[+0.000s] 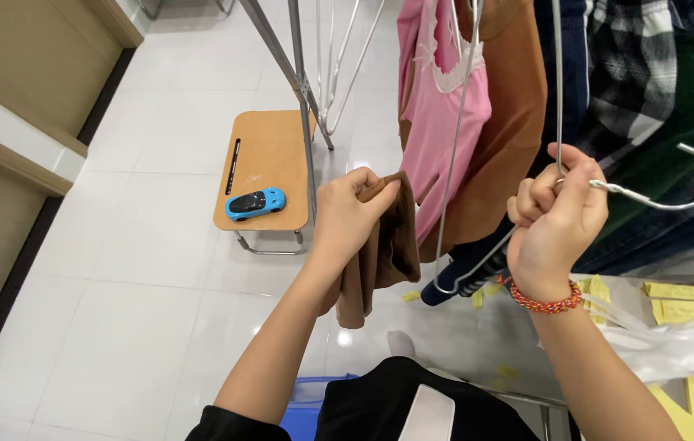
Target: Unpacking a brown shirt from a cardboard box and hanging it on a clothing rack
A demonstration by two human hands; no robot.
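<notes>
Brown folded cloth garment (pixel 381 257) hangs from the left hand (pixel 349 219), pinched at its upper edge between thumb and fingers (pixel 345 186), its long axis running straight down toward the white tiled floor (pixel 143 310). The right hand (pixel 555 220) is closed around the neck of a bare silver wire hanger (pixel 657 200), whose hook points away to the right and whose triangular frame drops down and to the left, its lower corner ending just beside the garment's right edge. Garment and hanger frame are near but apart; the cloth lies to the left of the wire, with the left hand the nearer of the two to it. A red and yellow braided bracelet (pixel 544 300) circles the right wrist. Behind both hands, a pink sleeveless top (pixel 445 122) and a rust-brown garment (pixel 510 114) hang from an overhead rail that is out of view, with dark checked and blue clothing (pixel 641 73) further right. On the floor beyond stands a small wooden folding desk (pixel 269 151), carrying a blue toy car (pixel 255 203) near its front edge. At lower right, a clear plastic bag (pixel 682 343) lies among yellow paper slips (pixel 678 298); what the bag contains cannot be told. A blue container (pixel 302 408) shows partly at the bottom edge, its contents hidden.
</notes>
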